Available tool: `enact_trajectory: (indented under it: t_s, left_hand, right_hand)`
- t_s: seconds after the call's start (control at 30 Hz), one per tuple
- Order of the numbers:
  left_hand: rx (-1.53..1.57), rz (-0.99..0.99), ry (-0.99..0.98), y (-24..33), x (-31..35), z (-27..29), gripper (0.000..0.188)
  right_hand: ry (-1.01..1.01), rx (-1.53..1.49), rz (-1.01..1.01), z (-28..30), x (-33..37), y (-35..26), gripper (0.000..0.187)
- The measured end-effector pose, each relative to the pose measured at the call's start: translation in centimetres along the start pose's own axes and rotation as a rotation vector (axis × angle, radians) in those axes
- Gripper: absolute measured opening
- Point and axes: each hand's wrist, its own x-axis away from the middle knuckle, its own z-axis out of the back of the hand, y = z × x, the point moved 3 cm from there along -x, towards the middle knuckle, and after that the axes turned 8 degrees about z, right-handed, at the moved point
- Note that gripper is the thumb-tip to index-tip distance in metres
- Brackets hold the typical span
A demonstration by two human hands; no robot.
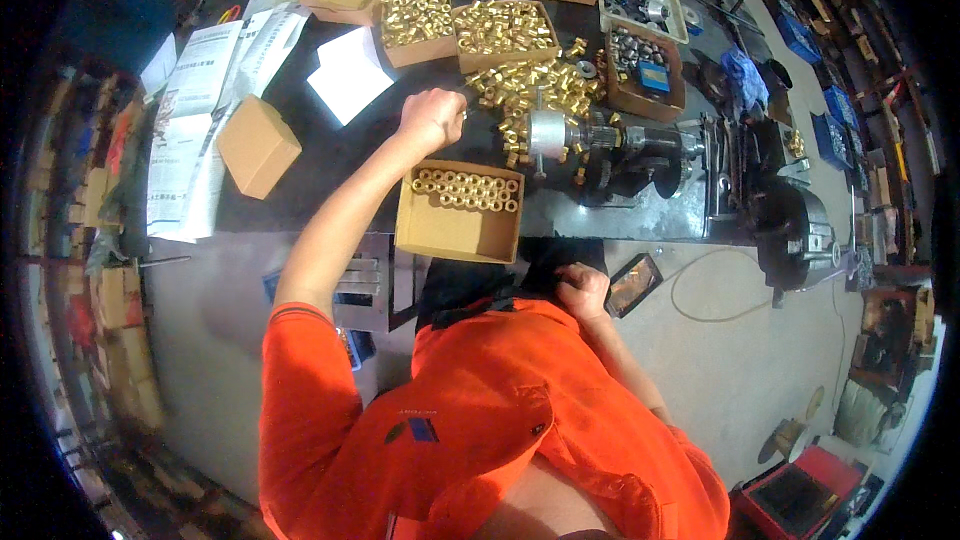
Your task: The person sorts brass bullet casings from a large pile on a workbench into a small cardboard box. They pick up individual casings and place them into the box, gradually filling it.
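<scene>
Nuts [515, 90] lie right of the curled left hand [434, 119], a box [440, 228] by its wrist; the right hand [583, 291] curls too. What either holds, I can't tell.

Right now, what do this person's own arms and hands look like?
The left hand and right hand wear no gloves, and both forearms are bare. Short orange-red sleeves cover the upper arms; the left cuff has a dark stripe.

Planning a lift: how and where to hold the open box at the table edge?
Open box: likely grip both side walls toward the far end, coming from left and right; brass fittings crowd the far half, so weight probably sits there.
</scene>
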Motion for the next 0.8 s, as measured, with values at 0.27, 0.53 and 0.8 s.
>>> enact_trajectory:
  t_s: [0.27, 0.53, 0.8]
  left_hand:
    - [0.080, -0.082, 0.295, -3.0, 3.9, 2.8, 0.012]
    - [0.186, -0.128, 0.231, -1.9, 15.0, 2.7, 0.010]
    - [0.019, -0.236, 0.265, -1.2, 15.5, 0.2, 0.007]
  right_hand:
    - [0.011, -0.017, -0.015, -0.4, 0.3, 0.6, 0.022]
    - [-0.017, -0.031, -0.005, -0.6, 0.3, 0.8, 0.023]
    - [-0.037, -0.012, -0.038, -0.4, 0.3, 0.8, 0.021]
